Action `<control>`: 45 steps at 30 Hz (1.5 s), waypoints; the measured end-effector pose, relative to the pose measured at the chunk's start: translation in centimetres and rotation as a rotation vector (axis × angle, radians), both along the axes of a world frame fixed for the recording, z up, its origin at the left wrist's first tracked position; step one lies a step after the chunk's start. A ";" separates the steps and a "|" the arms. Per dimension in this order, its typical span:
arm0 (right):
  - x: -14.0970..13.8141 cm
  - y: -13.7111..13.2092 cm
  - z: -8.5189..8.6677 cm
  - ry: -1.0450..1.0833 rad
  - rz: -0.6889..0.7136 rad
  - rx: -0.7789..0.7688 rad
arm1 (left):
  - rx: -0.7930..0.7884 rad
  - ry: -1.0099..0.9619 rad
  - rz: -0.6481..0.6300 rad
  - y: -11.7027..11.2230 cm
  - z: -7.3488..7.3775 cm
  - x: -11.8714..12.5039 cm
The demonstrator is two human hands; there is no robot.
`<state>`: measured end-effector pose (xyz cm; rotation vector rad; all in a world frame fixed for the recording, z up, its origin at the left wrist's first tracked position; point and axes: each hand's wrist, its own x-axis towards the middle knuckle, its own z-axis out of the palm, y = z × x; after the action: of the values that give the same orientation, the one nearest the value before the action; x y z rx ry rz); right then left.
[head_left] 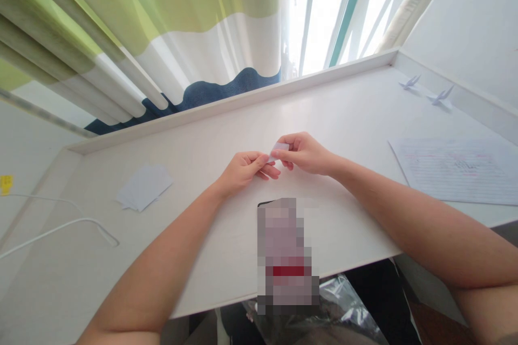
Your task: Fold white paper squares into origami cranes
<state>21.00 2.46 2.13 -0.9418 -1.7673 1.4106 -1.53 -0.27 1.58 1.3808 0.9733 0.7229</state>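
White desk (202, 135), striped curtain (133, 27), bright window (324, 11).

folded paper piece (279, 148) | small, pale lilac-white | pinched between both hands' fingers (265, 160) | held above white desk's middle

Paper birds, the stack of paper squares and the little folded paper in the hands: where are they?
paper birds (410, 83), head view, on the body of the left bird of the two.
stack of paper squares (144, 187), head view, middle of the top sheet.
folded paper (279, 147), head view, the part showing between the fingers.
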 end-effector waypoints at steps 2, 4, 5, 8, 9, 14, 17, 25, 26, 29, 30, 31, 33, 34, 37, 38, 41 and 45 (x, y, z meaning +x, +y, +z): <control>-0.1 0.0 0.0 -0.010 -0.015 -0.005 | 0.033 0.037 0.017 -0.2 -0.1 0.3; -0.2 -0.1 0.1 -0.022 -0.030 -0.012 | 0.069 0.071 0.030 -0.5 -0.2 0.6; -0.2 -0.1 0.2 -0.030 -0.037 -0.012 | 0.084 0.082 0.032 -0.7 -0.3 0.7; -0.4 -0.2 0.3 -0.030 -0.046 0.001 | 0.109 0.096 0.024 -1.0 -0.3 1.0; -0.4 -0.2 0.3 -0.016 -0.046 0.007 | 0.114 0.100 0.018 -1.0 -0.3 1.0; -0.4 -0.5 0.2 0.027 -0.049 0.029 | 0.128 0.152 -0.035 -1.0 -0.1 0.9; -0.5 -0.7 0.2 0.031 -0.053 0.046 | 0.132 0.177 -0.049 -1.2 0.1 1.1; -0.6 -0.6 0.2 0.056 -0.090 0.033 | 0.167 0.150 -0.006 -2.0 0.0 1.9; -0.6 -0.5 0.2 0.056 -0.094 0.019 | 0.175 0.166 -0.004 -2.1 0.0 2.0; -0.7 -0.5 0.2 0.062 -0.100 0.004 | 0.189 0.198 -0.003 -2.4 0.1 2.2; -0.7 -0.5 0.3 0.066 -0.097 0.007 | 0.192 0.203 0.000 -2.5 0.1 2.2; -0.7 -0.5 0.3 0.069 -0.095 0.010 | 0.196 0.206 0.005 -2.6 0.2 2.3; -0.7 -0.5 0.3 0.070 -0.101 0.007 | 0.194 0.200 0.026 -2.7 0.3 2.4; -0.7 -0.5 0.2 0.071 -0.106 0.000 | 0.188 0.189 0.045 -2.7 0.2 2.4; -0.7 -0.3 -0.2 0.123 -0.132 -0.018 | 0.173 0.143 0.136 -2.5 -0.1 2.6; -0.7 -0.1 -0.3 0.154 -0.149 -0.016 | 0.179 0.134 0.184 -2.4 -0.3 2.6; -0.8 0.1 -0.7 0.213 -0.194 -0.002 | 0.192 0.099 0.304 -2.0 -0.6 2.6; -0.9 0.2 -0.9 0.244 -0.134 -0.008 | 0.171 0.051 0.295 -1.7 -0.5 2.5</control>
<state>20.08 2.61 1.23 -0.8368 -1.4929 1.3839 0.98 -1.98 1.03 1.4244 1.1930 1.0144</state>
